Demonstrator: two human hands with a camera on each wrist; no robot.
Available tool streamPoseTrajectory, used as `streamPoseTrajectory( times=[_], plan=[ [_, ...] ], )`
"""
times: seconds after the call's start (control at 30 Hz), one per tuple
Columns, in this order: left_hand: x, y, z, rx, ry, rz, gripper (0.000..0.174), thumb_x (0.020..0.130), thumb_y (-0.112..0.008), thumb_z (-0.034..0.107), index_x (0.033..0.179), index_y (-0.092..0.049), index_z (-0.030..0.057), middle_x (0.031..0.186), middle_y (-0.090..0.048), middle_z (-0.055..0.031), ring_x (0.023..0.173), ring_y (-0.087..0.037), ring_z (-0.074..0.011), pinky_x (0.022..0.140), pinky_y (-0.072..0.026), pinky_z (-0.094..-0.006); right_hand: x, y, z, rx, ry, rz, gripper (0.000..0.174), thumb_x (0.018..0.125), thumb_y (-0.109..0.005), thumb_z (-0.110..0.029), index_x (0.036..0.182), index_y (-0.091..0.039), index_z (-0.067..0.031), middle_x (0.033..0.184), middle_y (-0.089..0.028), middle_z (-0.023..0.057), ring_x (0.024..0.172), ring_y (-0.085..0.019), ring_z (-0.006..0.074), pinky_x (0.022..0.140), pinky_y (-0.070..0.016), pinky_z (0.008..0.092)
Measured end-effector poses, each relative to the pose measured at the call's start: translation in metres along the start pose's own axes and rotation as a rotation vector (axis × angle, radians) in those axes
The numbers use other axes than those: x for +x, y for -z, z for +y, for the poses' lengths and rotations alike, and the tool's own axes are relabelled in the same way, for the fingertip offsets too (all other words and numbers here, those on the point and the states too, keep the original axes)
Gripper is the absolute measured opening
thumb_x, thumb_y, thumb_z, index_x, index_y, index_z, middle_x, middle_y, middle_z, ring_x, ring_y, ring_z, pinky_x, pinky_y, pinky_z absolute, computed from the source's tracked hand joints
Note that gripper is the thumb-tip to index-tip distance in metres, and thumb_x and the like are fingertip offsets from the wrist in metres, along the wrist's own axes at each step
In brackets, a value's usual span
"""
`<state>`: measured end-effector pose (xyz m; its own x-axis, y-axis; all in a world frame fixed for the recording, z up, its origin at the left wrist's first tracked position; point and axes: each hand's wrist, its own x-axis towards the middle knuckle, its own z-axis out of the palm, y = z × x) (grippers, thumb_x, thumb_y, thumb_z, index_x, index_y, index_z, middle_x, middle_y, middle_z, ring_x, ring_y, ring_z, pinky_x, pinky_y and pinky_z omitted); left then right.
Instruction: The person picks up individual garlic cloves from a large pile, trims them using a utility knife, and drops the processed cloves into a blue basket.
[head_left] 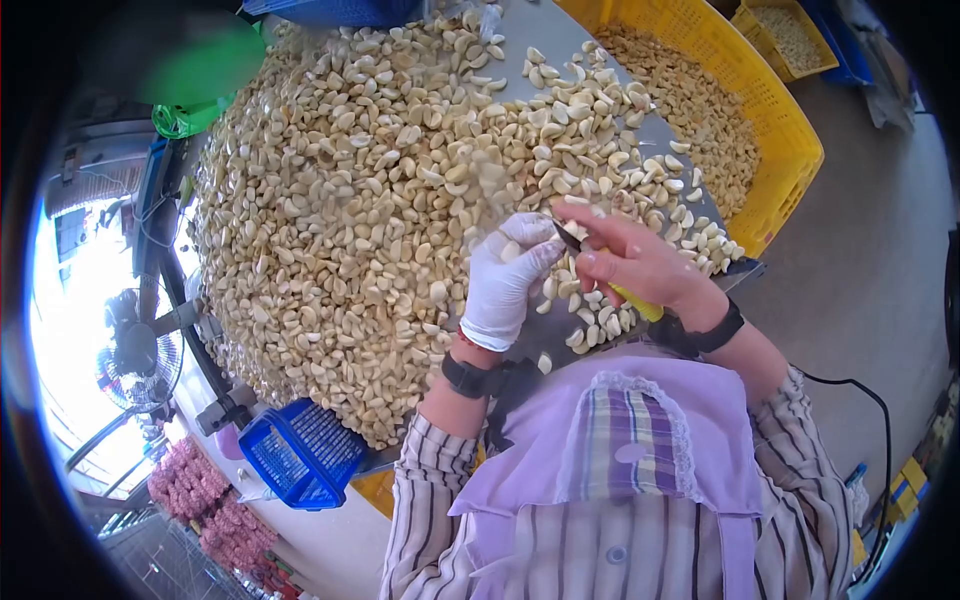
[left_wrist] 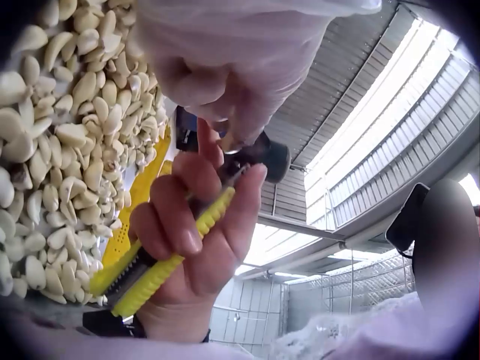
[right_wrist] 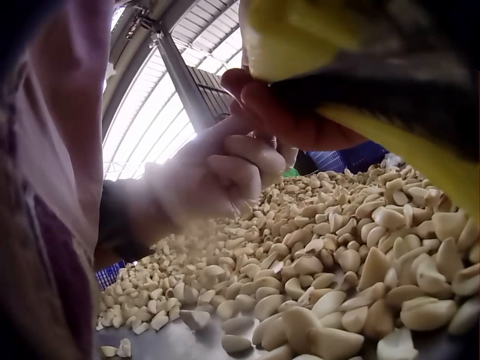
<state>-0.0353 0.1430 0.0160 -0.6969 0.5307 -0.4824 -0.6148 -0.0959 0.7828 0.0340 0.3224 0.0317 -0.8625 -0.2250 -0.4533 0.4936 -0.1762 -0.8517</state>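
Observation:
A wide heap of pale garlic cloves (head_left: 350,200) covers the grey table. My left hand (head_left: 498,285), in a thin white glove, is held over the front of the heap with its fingers curled around a garlic clove (head_left: 511,251), mostly hidden by the glove. My bare right hand (head_left: 640,262) grips a small knife with a ribbed yellow and black handle (left_wrist: 172,259). Its short dark blade (head_left: 566,236) points at the left fingertips, and the two hands nearly meet there. In the right wrist view the yellow handle fills the upper right corner.
A yellow crate (head_left: 790,170) of browner cloves stands at the right of the table. A blue basket (head_left: 300,455) hangs at the front left edge, and another blue container (head_left: 340,10) sits at the back. A fan (head_left: 135,350) stands off to the left.

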Motion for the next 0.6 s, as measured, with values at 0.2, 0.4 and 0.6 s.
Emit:
streamPoseTrajectory(
  times=[0.2, 0.4, 0.6],
  plan=[
    [-0.001, 0.007, -0.016, -0.233, 0.036, -0.134, 0.022, 0.080, -0.069, 0.012, 0.099, -0.060, 0.0035, 0.082, -0.060, -0.0039, 0.047, -0.042, -0.0050, 0.040, -0.0289, -0.0172, -0.002, 0.001, 0.005, 0.117, 0.000, -0.012, 0.046, 0.094, -0.049, -0.020, 0.138, -0.041, -0.0106, 0.071, -0.054, 0.0010, 0.051, -0.048, 0.0052, 0.047, -0.0407, 0.0190],
    [0.010, 0.002, -0.013, -0.770, -0.044, -0.535, 0.023, 0.079, -0.068, 0.013, 0.098, -0.058, 0.0029, 0.107, -0.052, -0.0125, 0.050, -0.045, -0.0102, 0.038, -0.0321, -0.0186, 0.000, 0.024, 0.011, 0.368, 0.026, 0.206, 0.039, 0.095, -0.046, -0.018, 0.132, -0.046, -0.0050, 0.069, -0.053, 0.0000, 0.046, -0.045, 0.0052, 0.042, -0.0379, 0.0184],
    [0.060, -0.003, -0.012, 1.057, -0.576, -0.179, 0.024, 0.086, -0.060, 0.026, 0.099, -0.064, 0.0061, 0.094, -0.060, -0.0082, 0.067, -0.060, -0.0213, 0.057, -0.0475, -0.0310, -0.002, 0.053, 0.020, 0.643, 0.188, 0.407, 0.038, 0.095, -0.049, -0.029, 0.125, -0.051, -0.0056, 0.069, -0.050, -0.0008, 0.045, -0.043, 0.0064, 0.040, -0.0351, 0.0195]
  ],
)
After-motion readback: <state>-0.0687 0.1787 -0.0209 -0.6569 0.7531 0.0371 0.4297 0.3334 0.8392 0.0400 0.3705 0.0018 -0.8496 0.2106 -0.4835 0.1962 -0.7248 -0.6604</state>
